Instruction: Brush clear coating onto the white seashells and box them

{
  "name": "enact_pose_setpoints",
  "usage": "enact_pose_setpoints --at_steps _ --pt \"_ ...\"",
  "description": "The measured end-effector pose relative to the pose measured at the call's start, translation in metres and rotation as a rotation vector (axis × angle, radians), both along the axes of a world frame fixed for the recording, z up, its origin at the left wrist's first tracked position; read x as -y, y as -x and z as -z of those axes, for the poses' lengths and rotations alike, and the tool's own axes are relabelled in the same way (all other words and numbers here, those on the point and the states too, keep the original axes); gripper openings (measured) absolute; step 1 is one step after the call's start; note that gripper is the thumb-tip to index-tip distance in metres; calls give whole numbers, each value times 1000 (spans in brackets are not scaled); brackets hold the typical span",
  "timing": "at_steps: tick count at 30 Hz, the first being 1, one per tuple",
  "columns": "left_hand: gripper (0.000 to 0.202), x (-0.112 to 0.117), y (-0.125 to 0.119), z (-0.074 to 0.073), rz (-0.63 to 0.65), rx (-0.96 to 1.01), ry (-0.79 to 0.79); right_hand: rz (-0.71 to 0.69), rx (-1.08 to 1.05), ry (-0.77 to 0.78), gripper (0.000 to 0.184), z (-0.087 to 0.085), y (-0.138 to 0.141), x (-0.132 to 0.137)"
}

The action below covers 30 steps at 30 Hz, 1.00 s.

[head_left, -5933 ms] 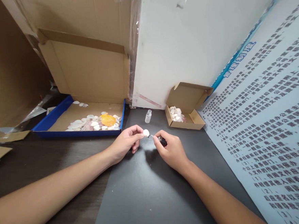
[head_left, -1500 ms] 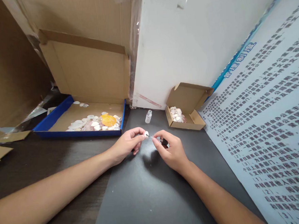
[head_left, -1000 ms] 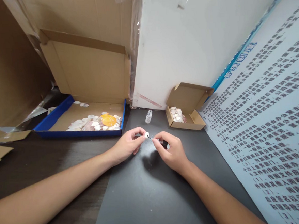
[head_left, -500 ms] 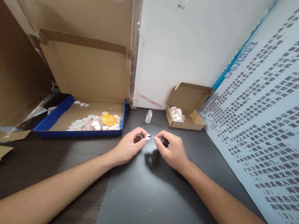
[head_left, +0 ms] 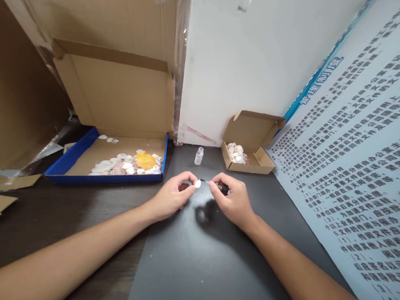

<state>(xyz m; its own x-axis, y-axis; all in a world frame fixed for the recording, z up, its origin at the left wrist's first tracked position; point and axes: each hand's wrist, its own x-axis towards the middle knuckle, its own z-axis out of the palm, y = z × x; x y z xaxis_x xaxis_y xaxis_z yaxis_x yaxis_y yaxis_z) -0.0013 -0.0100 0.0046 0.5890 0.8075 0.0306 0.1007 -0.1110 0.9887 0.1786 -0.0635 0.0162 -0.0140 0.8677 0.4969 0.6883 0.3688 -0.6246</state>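
My left hand [head_left: 172, 197] pinches a small white shell [head_left: 198, 184] between thumb and fingertips, just above the dark mat [head_left: 201, 259]. My right hand [head_left: 231, 200] is closed on a thin brush with a black cap [head_left: 219, 189], whose tip touches the shell. A small clear bottle [head_left: 198, 155] stands open behind the hands. To its right, a small cardboard box [head_left: 251, 151] holds several shells.
A blue-edged cardboard tray [head_left: 67, 161] at the left holds several pale shells and an orange one [head_left: 145, 161]. Its lid leans up behind it. A white board stands at the back. A printed poster [head_left: 358, 166] lies along the right. Cardboard scraps lie at far left.
The shell has been turned a little between my left fingers. My right hand has shifted slightly right and up, with the brush tip still at the shell.
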Motion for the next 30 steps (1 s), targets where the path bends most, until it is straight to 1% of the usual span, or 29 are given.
enact_pose_setpoints --at_steps 2,3,8,9,13,15,17,19,23,24,25,27,29,30 --pt "26 1 0 -1 4 7 6 -59 5 -1 19 0 1 0" --pt "25 1 1 -1 7 11 9 -67 13 5 18 0 1 0" --pt "26 1 1 -2 8 21 40 48 19 32 19 1 -1 -1" --pt "26 1 1 -2 7 25 46 41 14 29 19 0 -1 -1" --pt "25 1 1 -2 5 38 52 -58 21 18 19 0 1 0" --pt "25 2 1 -3 5 39 60 -29 40 38 18 0 1 -1" --pt "26 2 0 -3 5 37 71 38 47 57 19 0 0 -2" --pt "27 1 0 -2 5 37 70 57 37 49 19 0 -1 -2" --pt "25 1 0 0 12 34 23 -70 22 1 19 -1 1 0" --pt "24 1 0 0 10 30 4 -83 31 1 18 -1 1 1" --pt "23 1 0 0 8 26 -14 -75 42 6 17 -1 2 1" --pt "22 2 0 -1 0 22 -39 -13 58 21 17 0 1 0" --pt "23 2 -1 -2 -8 20 -44 47 52 25 17 0 0 -1" --pt "23 3 -1 -2 -11 18 -44 54 43 19 18 0 -1 -1"
